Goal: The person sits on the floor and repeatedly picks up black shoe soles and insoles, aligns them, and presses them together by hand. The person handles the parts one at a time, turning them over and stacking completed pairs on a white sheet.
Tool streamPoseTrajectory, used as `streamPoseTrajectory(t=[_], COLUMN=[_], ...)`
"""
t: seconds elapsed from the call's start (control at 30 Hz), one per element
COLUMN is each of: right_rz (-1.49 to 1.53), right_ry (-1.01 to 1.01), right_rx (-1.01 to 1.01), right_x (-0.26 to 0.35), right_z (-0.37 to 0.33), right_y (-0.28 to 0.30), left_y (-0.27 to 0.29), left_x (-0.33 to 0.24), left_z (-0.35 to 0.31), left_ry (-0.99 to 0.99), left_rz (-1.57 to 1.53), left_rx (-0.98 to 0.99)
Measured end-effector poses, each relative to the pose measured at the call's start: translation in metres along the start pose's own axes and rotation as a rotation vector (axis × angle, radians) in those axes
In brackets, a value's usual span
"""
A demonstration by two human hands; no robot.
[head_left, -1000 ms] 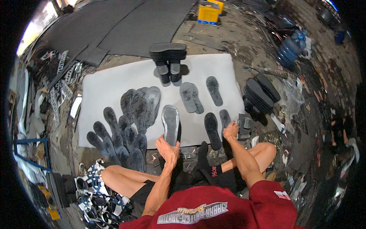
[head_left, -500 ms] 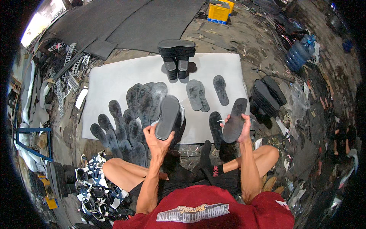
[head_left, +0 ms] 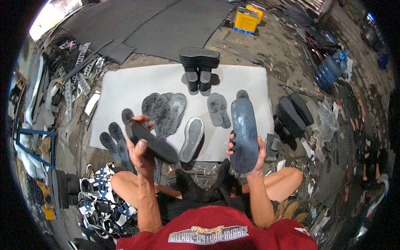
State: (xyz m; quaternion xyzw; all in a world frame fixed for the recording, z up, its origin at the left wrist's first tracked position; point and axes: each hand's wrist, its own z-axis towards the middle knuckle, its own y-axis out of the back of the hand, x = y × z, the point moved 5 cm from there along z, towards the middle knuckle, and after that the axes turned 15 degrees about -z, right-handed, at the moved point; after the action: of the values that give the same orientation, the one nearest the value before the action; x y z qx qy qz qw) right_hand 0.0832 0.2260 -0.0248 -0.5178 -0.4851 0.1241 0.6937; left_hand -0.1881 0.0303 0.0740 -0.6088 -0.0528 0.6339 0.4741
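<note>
My left hand (head_left: 142, 158) is closed around a dark shoe sole (head_left: 157, 143), held tilted over the left part of a white sheet (head_left: 125, 79). My right hand (head_left: 259, 157) grips another sole (head_left: 243, 133) from below, upright, its smooth grey-blue face showing. Between the hands, a grey sole with a pale rim (head_left: 192, 139) rests near the sheet's front edge. Dark insoles (head_left: 154, 106) overlap behind my left hand. Two more insoles (head_left: 216, 109) lie left of the right-hand sole, which partly covers another insole (head_left: 242, 94).
A stack of black soles (head_left: 200, 54) stands at the sheet's far edge, and more soles (head_left: 293, 110) are piled to its right. Sandal uppers (head_left: 106, 196) heap by my left knee. A blue water jug (head_left: 331, 68) and yellow boxes (head_left: 246, 21) stand farther off.
My left hand has moved left and tilted its sole, uncovering the pale-rimmed sole. My right hand has shifted left, and its sole now shows a shinier face. The view has shifted slightly.
</note>
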Motion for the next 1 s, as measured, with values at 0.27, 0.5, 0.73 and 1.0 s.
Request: streamPoseTrajectory(t=[0.27,0.5,0.73,1.0], right_rz=[-0.419,-1.809,-1.958,-1.948], right_ry=[-0.053,0.491,0.659,0.638], right_rx=[0.01,-0.044,0.004,0.032], right_x=[-0.027,0.001,-0.025,-0.032], right_z=[-0.01,-0.046,-0.064,-0.061], right_y=[-0.086,-0.183,-0.191,-0.189], left_y=[-0.027,-0.052,-0.066,-0.071], left_x=[0.032,0.014,0.011,0.016], left_z=[-0.036,-0.049,-0.062,-0.062], left_ry=[0.335,0.297,0.317,0.383], left_rz=[-0.889,-0.914,-0.666,-0.795], left_rx=[0.074,0.086,0.09,0.165])
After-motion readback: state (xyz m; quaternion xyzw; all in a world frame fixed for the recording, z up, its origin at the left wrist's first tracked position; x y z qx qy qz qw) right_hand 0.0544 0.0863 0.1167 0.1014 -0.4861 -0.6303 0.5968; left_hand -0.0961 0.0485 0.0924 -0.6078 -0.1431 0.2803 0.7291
